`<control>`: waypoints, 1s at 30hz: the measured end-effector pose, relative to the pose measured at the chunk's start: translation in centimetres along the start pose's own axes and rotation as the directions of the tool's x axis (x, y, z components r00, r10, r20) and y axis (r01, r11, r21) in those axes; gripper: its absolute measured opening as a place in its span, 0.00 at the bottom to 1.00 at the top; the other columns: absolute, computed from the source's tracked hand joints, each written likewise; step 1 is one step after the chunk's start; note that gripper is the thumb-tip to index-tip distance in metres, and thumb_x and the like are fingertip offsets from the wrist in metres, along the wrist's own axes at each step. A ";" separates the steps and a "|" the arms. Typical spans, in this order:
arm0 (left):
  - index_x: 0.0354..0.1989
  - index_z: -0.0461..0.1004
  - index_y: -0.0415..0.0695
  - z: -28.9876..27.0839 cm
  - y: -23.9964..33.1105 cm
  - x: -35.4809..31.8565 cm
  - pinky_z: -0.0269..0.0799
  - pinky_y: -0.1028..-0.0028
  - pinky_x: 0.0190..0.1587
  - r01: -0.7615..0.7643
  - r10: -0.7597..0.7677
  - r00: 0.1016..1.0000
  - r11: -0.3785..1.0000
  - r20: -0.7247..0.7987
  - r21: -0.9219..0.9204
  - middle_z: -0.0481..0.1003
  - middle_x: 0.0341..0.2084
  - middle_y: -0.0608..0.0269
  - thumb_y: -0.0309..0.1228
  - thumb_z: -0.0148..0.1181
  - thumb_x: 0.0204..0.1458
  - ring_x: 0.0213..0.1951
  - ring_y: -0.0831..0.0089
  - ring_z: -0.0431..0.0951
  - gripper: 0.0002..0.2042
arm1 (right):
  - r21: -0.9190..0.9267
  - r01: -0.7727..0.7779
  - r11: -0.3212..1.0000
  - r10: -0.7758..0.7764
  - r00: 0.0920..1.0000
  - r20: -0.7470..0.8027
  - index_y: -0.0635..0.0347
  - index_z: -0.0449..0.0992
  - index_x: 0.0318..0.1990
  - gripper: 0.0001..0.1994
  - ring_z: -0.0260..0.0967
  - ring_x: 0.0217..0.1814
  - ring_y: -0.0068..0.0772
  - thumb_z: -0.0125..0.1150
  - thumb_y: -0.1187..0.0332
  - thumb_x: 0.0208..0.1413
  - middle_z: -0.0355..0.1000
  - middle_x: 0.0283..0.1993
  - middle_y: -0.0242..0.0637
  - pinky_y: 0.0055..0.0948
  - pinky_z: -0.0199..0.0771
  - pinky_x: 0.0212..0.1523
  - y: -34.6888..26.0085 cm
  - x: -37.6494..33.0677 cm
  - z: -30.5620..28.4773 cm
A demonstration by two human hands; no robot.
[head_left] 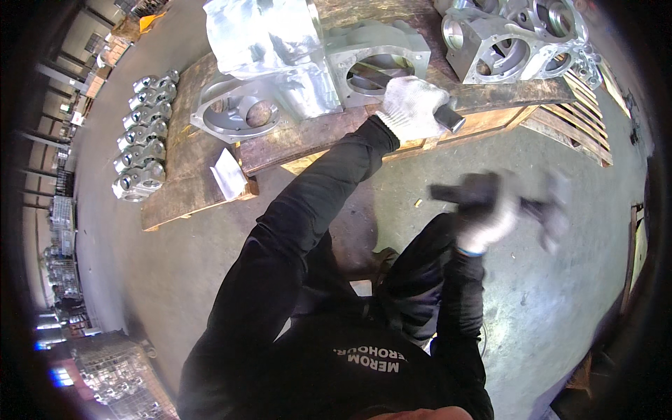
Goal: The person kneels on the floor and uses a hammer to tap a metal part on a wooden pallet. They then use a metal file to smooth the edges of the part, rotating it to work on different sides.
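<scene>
Top (308,374): black, long-sleeved
Lettering (367,358): white, two lines, printed on the top
Left sleeve (287,217): black, creased, ending in a snug cuff (385,133)
Left glove (414,106): white knit, ribbed wrist, beyond the top's left sleeve
Right sleeve (460,308): black, wrinkled
Right glove (493,218): whitish, blurred
Edging (471,253): thin, blue, between right glove and the top's right sleeve
Trousers (420,262): black, beyond the top

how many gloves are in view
2: the left glove, around a dark bar beside a casting; the right glove, blurred, gripping a hammer. Others could be hidden.
</scene>
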State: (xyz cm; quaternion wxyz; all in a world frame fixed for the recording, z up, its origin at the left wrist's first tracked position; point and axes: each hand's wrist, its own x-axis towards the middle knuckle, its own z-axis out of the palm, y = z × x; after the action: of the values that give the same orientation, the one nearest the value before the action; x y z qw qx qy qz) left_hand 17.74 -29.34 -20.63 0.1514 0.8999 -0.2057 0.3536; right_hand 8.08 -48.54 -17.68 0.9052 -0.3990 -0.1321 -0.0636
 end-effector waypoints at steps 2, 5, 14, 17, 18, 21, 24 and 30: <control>0.28 0.82 0.52 0.1 0.0 -0.2 0.76 0.60 0.34 0.012 -0.014 0.996 1.000 0.085 0.019 0.80 0.22 0.60 0.48 0.69 0.38 0.30 0.59 0.82 0.15 | -0.247 -0.623 0.742 0.615 0.779 -0.117 0.51 0.68 0.26 0.13 0.57 0.14 0.19 0.59 0.68 0.65 0.62 0.17 0.24 0.25 0.55 0.17 1.9 -0.7 -0.2; 0.27 0.82 0.51 0.2 -0.1 -0.3 0.76 0.61 0.34 -0.042 0.041 0.997 0.999 0.062 0.016 0.80 0.22 0.60 0.47 0.69 0.38 0.30 0.60 0.82 0.14 | -0.334 -0.394 0.857 0.366 0.919 -0.145 0.52 0.67 0.25 0.14 0.55 0.13 0.18 0.62 0.67 0.64 0.62 0.17 0.26 0.23 0.56 0.15 1.8 -1.1 -2.6; 0.25 0.81 0.50 1.2 -0.1 -0.8 0.76 0.63 0.34 -0.064 0.063 0.998 0.997 0.022 0.036 0.79 0.20 0.62 0.44 0.70 0.37 0.28 0.60 0.81 0.13 | -0.068 -0.733 0.676 0.723 0.679 -0.126 0.49 0.68 0.25 0.12 0.54 0.14 0.17 0.63 0.69 0.61 0.61 0.18 0.23 0.23 0.54 0.16 2.8 -1.0 -2.0; 0.25 0.81 0.50 1.6 -0.2 -1.0 0.76 0.63 0.33 -0.080 0.080 0.997 0.997 0.007 0.024 0.79 0.21 0.63 0.45 0.71 0.35 0.26 0.62 0.79 0.14 | -0.323 -0.466 0.824 0.409 0.883 -0.231 0.48 0.65 0.25 0.15 0.53 0.13 0.16 0.63 0.63 0.63 0.58 0.17 0.21 0.23 0.52 0.14 1.8 -0.4 -4.0; 0.25 0.81 0.50 1.7 -0.2 -1.1 0.75 0.63 0.33 -0.087 0.088 0.996 0.996 -0.020 0.024 0.79 0.21 0.63 0.45 0.71 0.35 0.26 0.62 0.79 0.14 | -0.172 -0.349 0.921 0.332 0.936 -0.116 0.48 0.63 0.24 0.17 0.53 0.13 0.18 0.59 0.63 0.65 0.57 0.17 0.23 0.22 0.53 0.15 0.9 -0.2 -5.1; 0.26 0.81 0.51 2.3 -0.5 -0.9 0.76 0.63 0.33 -0.084 0.085 0.991 0.996 -0.100 0.020 0.79 0.22 0.64 0.45 0.71 0.35 0.26 0.61 0.79 0.14 | 0.386 -0.102 0.917 0.162 0.979 -0.127 0.50 0.63 0.25 0.16 0.53 0.15 0.22 0.52 0.61 0.67 0.57 0.18 0.24 0.23 0.50 0.17 1.6 -0.2 -5.9; 0.27 0.81 0.51 2.8 -0.6 -0.8 0.76 0.63 0.34 -0.101 0.105 0.989 0.994 -0.108 0.048 0.79 0.22 0.64 0.45 0.71 0.35 0.26 0.62 0.80 0.14 | -0.352 -0.289 0.890 0.268 0.957 -0.109 0.49 0.63 0.25 0.15 0.52 0.13 0.21 0.55 0.63 0.66 0.57 0.17 0.24 0.24 0.50 0.15 4.3 -0.7 -4.9; 0.24 0.79 0.50 2.9 -1.1 -1.0 0.73 0.63 0.32 -0.134 0.142 0.984 0.987 -0.107 0.085 0.78 0.22 0.64 0.43 0.72 0.37 0.27 0.63 0.79 0.12 | -0.023 -0.375 0.927 0.372 0.925 -0.073 0.48 0.61 0.26 0.15 0.46 0.12 0.21 0.56 0.63 0.66 0.52 0.16 0.23 0.25 0.47 0.13 2.8 0.8 -6.5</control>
State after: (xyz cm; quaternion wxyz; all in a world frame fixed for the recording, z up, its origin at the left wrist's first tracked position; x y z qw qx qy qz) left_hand 19.27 -29.30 -23.47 0.1026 0.8673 -0.2449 0.4210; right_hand 10.64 -51.47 -23.61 0.8971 -0.4310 -0.0220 0.0941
